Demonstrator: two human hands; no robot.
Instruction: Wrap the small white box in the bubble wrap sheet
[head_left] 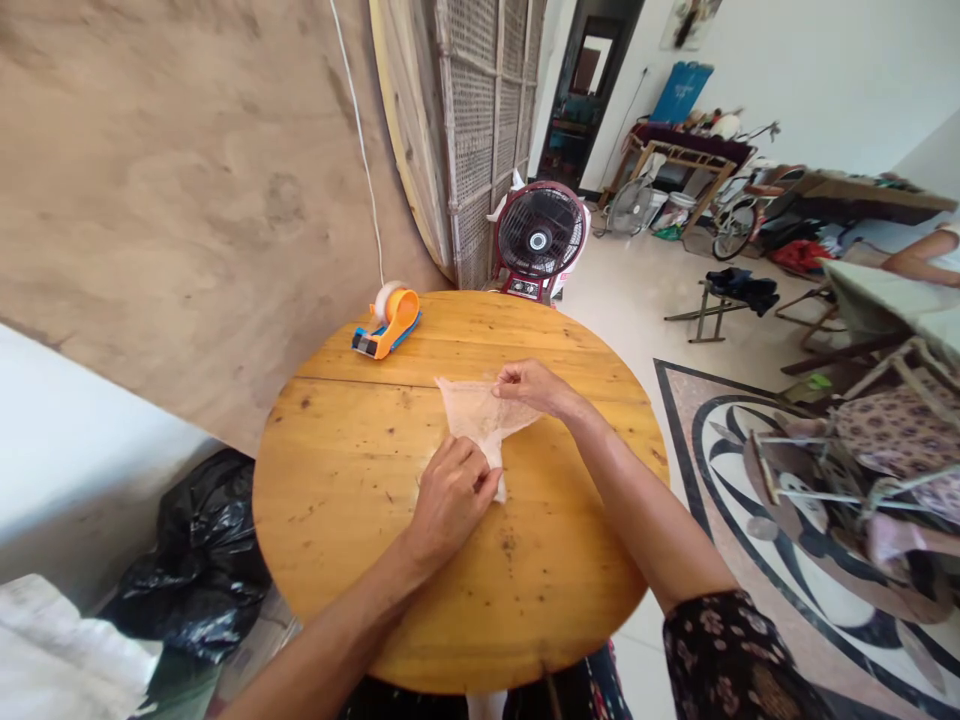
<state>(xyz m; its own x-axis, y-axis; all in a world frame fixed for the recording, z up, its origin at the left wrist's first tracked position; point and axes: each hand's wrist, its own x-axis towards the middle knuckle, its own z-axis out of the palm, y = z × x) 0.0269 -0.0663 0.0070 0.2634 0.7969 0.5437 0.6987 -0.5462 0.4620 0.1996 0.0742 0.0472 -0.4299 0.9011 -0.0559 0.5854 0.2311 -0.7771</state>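
Pale pink, sheer underpants [469, 405] lie spread on the round wooden table [337, 480], wide at the far end and narrowing toward me. My left hand [454, 490] rests on the table at the narrow near end, its fingers curled closed on the fabric there. At the far right part of the cloth, my right hand [531, 386] pinches the fabric between thumb and forefinger. Part of the cloth is hidden under my left fingers. An orange and blue tape dispenser [390, 322] with a roll of clear tape stands at the table's far left.
A dark red fan [541, 235] stands just past the table's far edge. Wooden board [225, 180] leans along the left, with a black plastic bag [199, 560] below it. At the right are a patterned chair [892, 430], a small stool [709, 310] and another person's arm [926, 255].
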